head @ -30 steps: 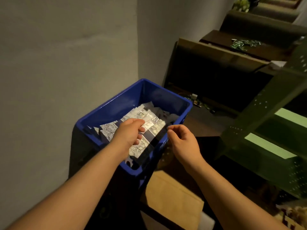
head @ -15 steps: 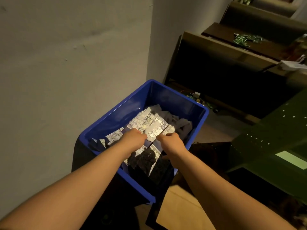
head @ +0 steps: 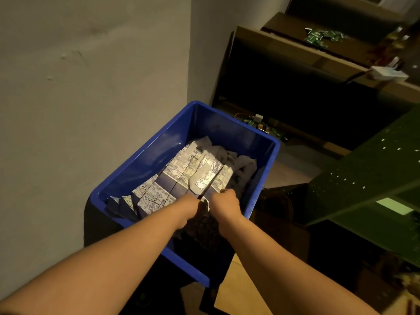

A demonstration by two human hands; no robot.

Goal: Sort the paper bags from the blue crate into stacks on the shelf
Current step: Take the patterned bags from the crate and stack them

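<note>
- The blue crate (head: 145, 169) stands against the wall, holding the printed paper bags (head: 179, 176).
- The bags look light, thin and crease-prone; best gripped by their near edges.
- Left hand (head: 185, 206) and right hand (head: 225, 201) reach in, fingers curled onto bag edges.

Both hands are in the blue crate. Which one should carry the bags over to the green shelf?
Right, probably. The right hand is on the near end of the patterned paper bags and sits on the side of the green shelf. The left hand would have to cross over it from the wall side of the blue crate.
</note>
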